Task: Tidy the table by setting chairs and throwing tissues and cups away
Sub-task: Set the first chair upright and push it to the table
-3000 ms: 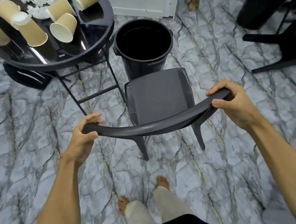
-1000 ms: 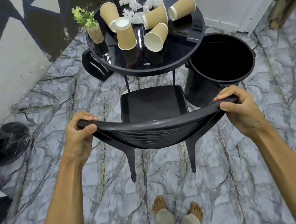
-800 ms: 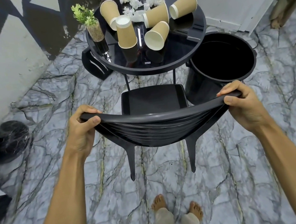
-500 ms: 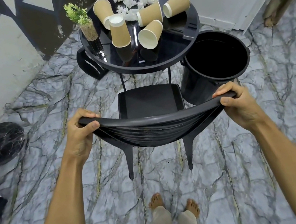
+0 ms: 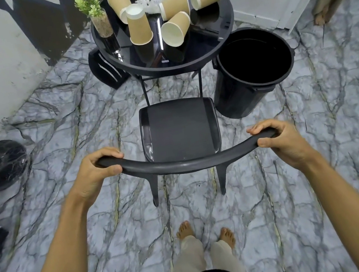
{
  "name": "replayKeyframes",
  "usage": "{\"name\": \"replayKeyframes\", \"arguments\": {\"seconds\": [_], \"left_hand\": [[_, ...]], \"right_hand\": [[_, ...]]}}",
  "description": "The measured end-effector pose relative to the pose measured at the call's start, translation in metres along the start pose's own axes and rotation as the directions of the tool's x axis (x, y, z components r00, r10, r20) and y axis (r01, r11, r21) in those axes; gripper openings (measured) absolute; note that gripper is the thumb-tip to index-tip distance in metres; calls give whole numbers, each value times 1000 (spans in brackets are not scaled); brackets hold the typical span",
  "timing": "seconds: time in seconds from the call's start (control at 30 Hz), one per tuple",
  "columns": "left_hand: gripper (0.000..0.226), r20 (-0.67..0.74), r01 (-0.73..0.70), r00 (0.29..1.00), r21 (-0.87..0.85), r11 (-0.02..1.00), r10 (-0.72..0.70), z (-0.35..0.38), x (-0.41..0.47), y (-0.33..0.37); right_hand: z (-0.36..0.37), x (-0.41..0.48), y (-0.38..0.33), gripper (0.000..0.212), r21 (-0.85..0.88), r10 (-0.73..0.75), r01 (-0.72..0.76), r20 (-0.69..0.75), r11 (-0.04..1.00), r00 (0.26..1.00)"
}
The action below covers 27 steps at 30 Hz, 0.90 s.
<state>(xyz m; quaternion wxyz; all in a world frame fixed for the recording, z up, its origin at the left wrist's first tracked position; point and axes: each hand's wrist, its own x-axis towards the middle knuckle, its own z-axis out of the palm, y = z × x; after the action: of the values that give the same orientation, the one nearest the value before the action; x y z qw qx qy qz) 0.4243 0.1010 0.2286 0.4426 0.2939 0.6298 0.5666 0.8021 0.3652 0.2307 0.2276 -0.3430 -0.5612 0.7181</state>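
The chair [image 5: 180, 133], frame centre below the table [image 5: 226, 34], was gripped at its backrest by both hands [image 5: 95, 172] [image 5: 285, 140]; pushed off-line, the bin [image 5: 255, 69] at right could be struck.

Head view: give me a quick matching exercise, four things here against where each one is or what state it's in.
Things:
1. black chair
2. black bin
3. upside-down paper cup
4. potted plant

States:
A. at the table's left edge
B. gripped at the backrest by both hands
C. on the floor right of the table, nothing visible inside
D. standing mouth-down on the tabletop

Pairs: 1-B, 2-C, 3-D, 4-A
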Motion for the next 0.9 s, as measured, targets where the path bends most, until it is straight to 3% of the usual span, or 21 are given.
{"name": "replayKeyframes", "arguments": {"seconds": [0.23, 0.47, 0.63, 0.77, 0.9], "left_hand": [[50, -76, -1, 997, -21, 1000, 0, 6, -16, -12], [29, -87, -7, 996, 23, 1000, 9, 5, -19, -15], [29, -109, -48, 992, 116, 992, 61, 10, -32, -10], [30, -135, -26, 989, 232, 972, 59, 17, -48, 0], [35, -176, 40, 984, 423, 905, 39, 20, -69, 9]], "right_hand": [[2, -19, 6, 21, -39, 2, -4, -44, 999, 999], [6, -28, 11, 20, -61, -6, 0, -96, 998, 995], [11, -34, 6, 19, -135, -14, 4, -70, 991, 997], [17, -43, -7, 25, -350, 8, -25, -50, 936, 999], [36, -56, -14, 21, -668, -112, 58, -38, 742, 993]]}}
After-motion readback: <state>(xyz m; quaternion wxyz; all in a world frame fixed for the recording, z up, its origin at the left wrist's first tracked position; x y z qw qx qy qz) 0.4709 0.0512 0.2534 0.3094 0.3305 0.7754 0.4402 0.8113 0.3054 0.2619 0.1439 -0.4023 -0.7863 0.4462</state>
